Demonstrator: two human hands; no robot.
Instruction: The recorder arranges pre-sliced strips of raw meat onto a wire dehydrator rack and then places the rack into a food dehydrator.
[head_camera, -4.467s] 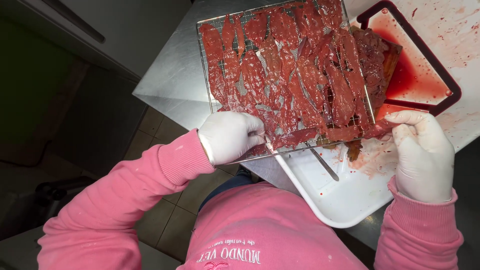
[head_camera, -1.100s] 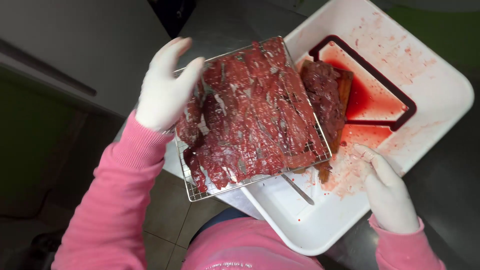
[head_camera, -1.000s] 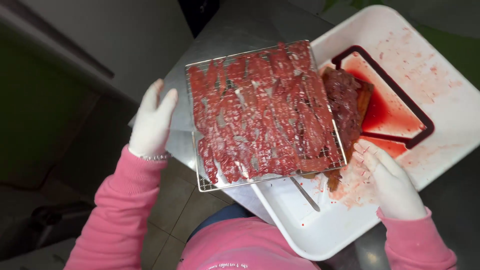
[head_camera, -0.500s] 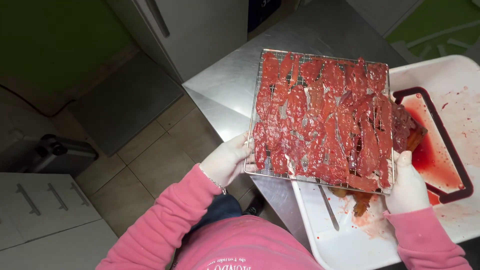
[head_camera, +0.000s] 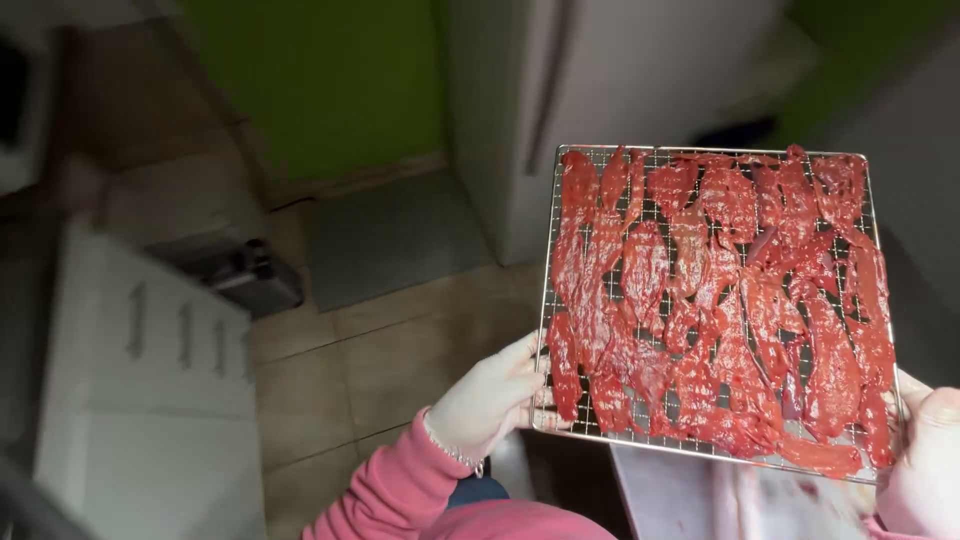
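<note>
Now both gloved hands, left hand (head_camera: 487, 399) and right hand (head_camera: 925, 462), grip a square wire rack (head_camera: 556, 240) of glossy meat strips (head_camera: 715, 300).

Wire rack (head_camera: 712, 160) of raw meat strips (head_camera: 715, 310) — both hands gripping

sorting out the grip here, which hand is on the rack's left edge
The left hand, gloved, grips the wire rack at its lower-left corner; the right hand holds the lower-right corner.

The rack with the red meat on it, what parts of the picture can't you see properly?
Head view, the only one:
- Right hand: cut off by the right edge and partly behind the wire rack.
- Left hand: fingertips hidden behind the rack's corner.
- Meat strips: they overlap, so they cannot be counted.
- White cabinet and dark object on the floor: too blurred to identify.
</note>
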